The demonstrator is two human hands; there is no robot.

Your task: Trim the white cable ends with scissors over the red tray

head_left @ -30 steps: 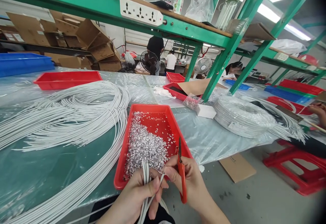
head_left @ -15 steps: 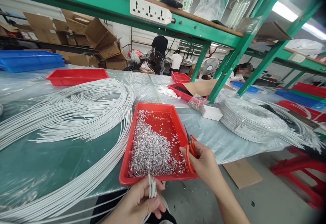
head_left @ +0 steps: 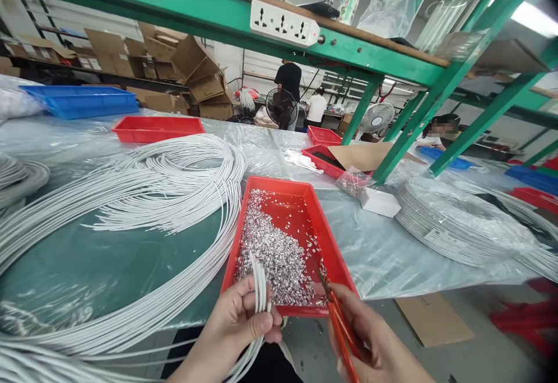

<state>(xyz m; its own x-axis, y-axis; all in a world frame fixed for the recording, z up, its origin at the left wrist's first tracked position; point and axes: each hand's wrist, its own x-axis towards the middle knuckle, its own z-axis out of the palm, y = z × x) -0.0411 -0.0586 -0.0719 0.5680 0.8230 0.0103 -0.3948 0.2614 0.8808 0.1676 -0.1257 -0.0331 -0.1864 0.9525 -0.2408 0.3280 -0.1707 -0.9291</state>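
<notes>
White cables [head_left: 260,284], slim and slightly curved, in a close bunch

The left hand [head_left: 238,316] is bent in a grip, thumb [head_left: 260,324] set against its curled fingers [head_left: 274,335]; the right hand [head_left: 364,328] (roughly level with it) is curled too, both bare forearms [head_left: 196,357] angling inward.

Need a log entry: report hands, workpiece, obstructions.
Left hand: gripping thin white cables, ends up. Right hand: holding orange-handled metal cutters. Red rectangular plastic tray beyond; nothing visibly blocking cable ends.
</notes>
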